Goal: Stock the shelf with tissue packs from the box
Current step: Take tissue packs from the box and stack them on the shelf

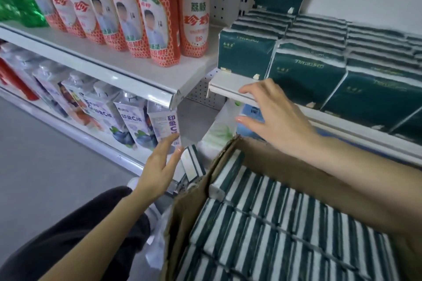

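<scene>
My right hand (269,116) is wide open, fingers spread, holding nothing. Its forefinger lies right at the white front lip of the shelf (225,87); I cannot tell whether it touches. My left hand (159,166) is open too, fingers straight and close together, empty. Its fingertips lie in front of a white drink carton (163,123), and I cannot tell if they touch it. Just right of those fingertips, one striped lone pack (193,163) stands tilted outside the box.

Below my right forearm sits the cardboard box (189,207), flaps open. It is packed with tissue packs (262,223) set on edge in rows, green and white stripes upward. They are too many and too blurred to count.

Above and to the right of my right hand, dark green shelved packs (246,54) fill the shelf. I count three front faces, with a fourth cut off at the frame's edge. More packs lie stacked behind them, and one stands upright at the back.

Up and left of my left hand stand at least six orange bottles (194,18).
</scene>
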{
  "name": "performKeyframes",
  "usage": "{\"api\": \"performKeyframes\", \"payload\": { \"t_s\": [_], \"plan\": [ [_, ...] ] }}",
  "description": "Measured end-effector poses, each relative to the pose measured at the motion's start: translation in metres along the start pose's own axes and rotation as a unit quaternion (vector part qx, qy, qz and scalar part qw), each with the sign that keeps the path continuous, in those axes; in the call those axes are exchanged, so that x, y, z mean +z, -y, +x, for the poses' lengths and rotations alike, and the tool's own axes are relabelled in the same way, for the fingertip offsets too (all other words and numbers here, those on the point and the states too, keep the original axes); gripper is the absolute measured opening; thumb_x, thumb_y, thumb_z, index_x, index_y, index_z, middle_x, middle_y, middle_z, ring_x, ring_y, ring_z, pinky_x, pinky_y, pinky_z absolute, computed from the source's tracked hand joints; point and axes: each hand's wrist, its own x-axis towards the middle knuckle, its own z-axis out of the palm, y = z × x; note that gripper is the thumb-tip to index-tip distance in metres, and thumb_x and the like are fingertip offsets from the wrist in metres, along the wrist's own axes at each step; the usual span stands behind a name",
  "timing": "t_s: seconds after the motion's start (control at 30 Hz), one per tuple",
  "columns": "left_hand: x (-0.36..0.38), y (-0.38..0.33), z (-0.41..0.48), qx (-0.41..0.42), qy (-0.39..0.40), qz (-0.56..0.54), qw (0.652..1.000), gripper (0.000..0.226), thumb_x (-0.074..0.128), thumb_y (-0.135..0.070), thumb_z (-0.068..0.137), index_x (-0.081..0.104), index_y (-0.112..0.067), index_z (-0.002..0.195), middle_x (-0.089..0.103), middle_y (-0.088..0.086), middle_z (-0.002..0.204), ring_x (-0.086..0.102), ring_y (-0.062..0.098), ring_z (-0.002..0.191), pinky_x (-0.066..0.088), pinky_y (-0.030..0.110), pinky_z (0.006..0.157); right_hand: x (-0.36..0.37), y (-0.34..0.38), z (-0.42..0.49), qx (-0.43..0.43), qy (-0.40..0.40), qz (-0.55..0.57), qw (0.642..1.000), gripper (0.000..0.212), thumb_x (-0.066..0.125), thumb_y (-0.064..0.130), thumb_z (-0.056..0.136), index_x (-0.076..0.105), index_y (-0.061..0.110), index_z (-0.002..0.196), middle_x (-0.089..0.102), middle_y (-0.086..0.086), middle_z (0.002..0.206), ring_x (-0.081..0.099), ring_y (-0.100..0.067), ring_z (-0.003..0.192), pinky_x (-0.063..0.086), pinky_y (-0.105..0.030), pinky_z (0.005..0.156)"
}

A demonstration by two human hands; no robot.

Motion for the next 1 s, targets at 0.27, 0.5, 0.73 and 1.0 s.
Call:
{"api": "performKeyframes", "payload": {
  "t_s": [0.27,0.5,0.73,1.0],
  "plan": [
    [0.011,0.052,-0.008,-0.103,-0.001,-0.011,0.995,0.051,0.036,-0.047,0.097,0.04,-0.025,0.143,0.043,-0.004,0.146,0.04,0.011,0.13,0.029,0.025,0.103,0.069,0.038,0.032,-0.011,0.127,0.071,0.989,0.047,0.057,0.043,0.092,0.041,0.025,0.132,0.041,0.002,0.13,0.046,-0.014,0.114,0.042,-0.034,0.083],
    [0.034,0.081,0.003,-0.17,-0.018,-0.047,0.984,0.053,0.037,-0.046,0.099,0.037,-0.022,0.146,0.04,0.0,0.149,0.043,0.021,0.131,0.03,0.033,0.109,0.138,0.038,0.067,0.046,0.293,0.053,0.953,0.053,0.058,0.049,0.09,0.041,0.022,0.132,0.043,-0.003,0.136,0.051,-0.022,0.118,0.045,-0.04,0.095],
    [0.069,0.128,0.008,-0.218,-0.02,-0.043,0.975,0.056,0.037,-0.049,0.099,0.035,-0.02,0.147,0.036,0.004,0.151,0.04,0.022,0.133,0.03,0.039,0.112,0.187,0.025,0.102,0.095,0.468,-0.017,0.878,0.067,0.06,0.048,0.09,0.033,0.013,0.141,0.047,-0.009,0.136,0.053,-0.026,0.112,0.047,-0.038,0.096],
    [0.088,0.182,0.004,-0.366,-0.138,-0.107,0.914,0.063,0.046,-0.045,0.098,0.028,-0.015,0.15,0.027,0.009,0.156,0.024,0.025,0.143,0.024,0.041,0.115,0.241,0.018,0.132,0.031,0.493,-0.057,0.867,0.068,0.069,0.039,0.086,0.039,0.01,0.139,0.049,-0.01,0.13,0.059,-0.029,0.102,0.05,-0.036,0.083]
  ]
}}
